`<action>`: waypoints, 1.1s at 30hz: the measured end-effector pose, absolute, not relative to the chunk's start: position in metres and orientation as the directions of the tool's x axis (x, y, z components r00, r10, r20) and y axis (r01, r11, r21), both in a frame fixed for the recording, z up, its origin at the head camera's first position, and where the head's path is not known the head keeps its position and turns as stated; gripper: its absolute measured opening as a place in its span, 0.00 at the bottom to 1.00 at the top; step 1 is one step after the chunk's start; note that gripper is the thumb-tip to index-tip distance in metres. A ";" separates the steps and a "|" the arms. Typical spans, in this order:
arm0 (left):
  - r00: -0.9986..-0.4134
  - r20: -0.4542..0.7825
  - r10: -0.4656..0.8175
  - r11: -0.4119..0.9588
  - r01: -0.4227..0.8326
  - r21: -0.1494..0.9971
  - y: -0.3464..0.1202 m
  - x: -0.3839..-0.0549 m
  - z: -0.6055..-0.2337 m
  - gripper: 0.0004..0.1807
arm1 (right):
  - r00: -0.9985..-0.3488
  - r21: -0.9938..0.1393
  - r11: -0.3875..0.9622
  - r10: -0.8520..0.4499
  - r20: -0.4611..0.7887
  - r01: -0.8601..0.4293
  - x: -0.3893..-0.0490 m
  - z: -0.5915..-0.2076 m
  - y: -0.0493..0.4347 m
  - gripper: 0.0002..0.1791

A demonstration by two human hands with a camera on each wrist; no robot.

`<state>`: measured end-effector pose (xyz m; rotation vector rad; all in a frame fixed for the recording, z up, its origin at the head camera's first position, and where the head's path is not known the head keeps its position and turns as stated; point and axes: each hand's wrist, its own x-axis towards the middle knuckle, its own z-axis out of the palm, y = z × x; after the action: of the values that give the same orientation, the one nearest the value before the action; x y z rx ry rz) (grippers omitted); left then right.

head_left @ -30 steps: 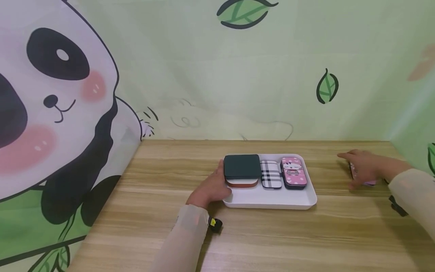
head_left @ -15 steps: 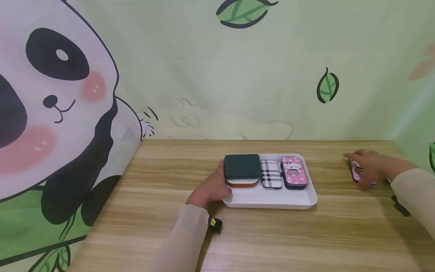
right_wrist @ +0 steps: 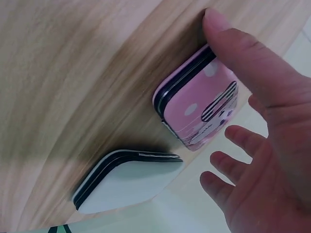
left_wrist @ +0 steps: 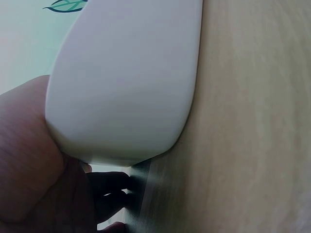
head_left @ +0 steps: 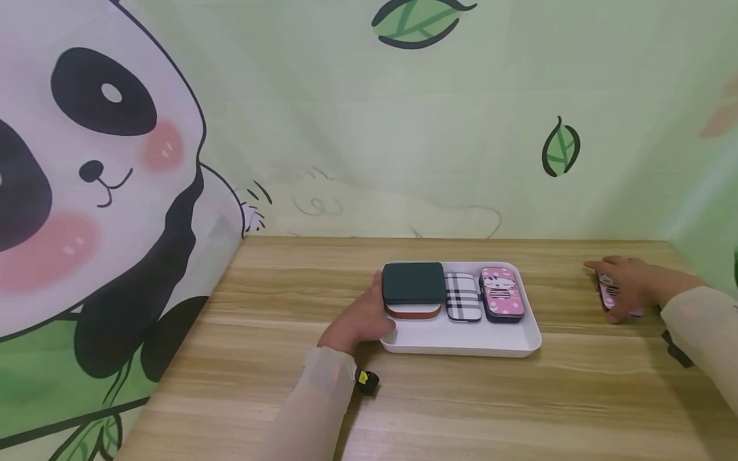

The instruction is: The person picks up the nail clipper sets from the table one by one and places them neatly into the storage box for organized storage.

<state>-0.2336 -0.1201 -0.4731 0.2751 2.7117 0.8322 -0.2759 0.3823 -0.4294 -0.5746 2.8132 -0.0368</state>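
Observation:
A white tray point(head_left: 455, 342) stands on the wooden table, with my left hand point(head_left: 360, 318) gripping its left side. In the left wrist view, that hand point(left_wrist: 29, 150) lies against the tray's outer wall point(left_wrist: 126, 73), several fingers in shadow beyond it. My right hand point(head_left: 631, 288) is at a small pink cat-patterned case point(head_left: 607, 298) on the table at the right, covering part of it. From the right wrist, the thumb tip overlaps a corner of the pink case point(right_wrist: 199, 99), and the other fingers are spread on its far side. A pale case with a dark edge point(right_wrist: 131, 182) lies beside it.
Inside the tray are a dark green case point(head_left: 413, 282) stacked over white and brown ones, a black-and-white plaid case point(head_left: 463, 298) and another pink cat case point(head_left: 503, 291). A panda-printed cloth point(head_left: 346, 128) rises behind the table's back edge.
My right hand has shifted slightly right, its thumb moving across the pink case so more of the case shows. The left hand stays at the tray. The head view has turned slightly.

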 end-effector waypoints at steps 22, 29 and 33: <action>-0.937 -0.245 0.248 0.821 0.069 0.566 -0.118 -0.234 -0.474 0.58 | -0.878 -0.095 0.915 -0.402 -0.259 -0.391 -0.274 -0.431 0.389 0.61; -0.941 -0.216 0.260 0.807 0.089 0.584 -0.119 -0.229 -0.469 0.57 | -0.872 -0.109 0.904 -0.428 -0.239 -0.414 -0.273 -0.432 0.386 0.59; -0.942 -0.203 0.268 0.794 0.097 0.600 -0.120 -0.226 -0.467 0.56 | -0.869 -0.119 0.902 -0.432 -0.240 -0.415 -0.273 -0.432 0.384 0.60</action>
<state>-0.2264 -0.1198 -0.4666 0.2813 2.7056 0.8832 -0.2730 0.3835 -0.4322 -0.6360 2.8049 -0.0922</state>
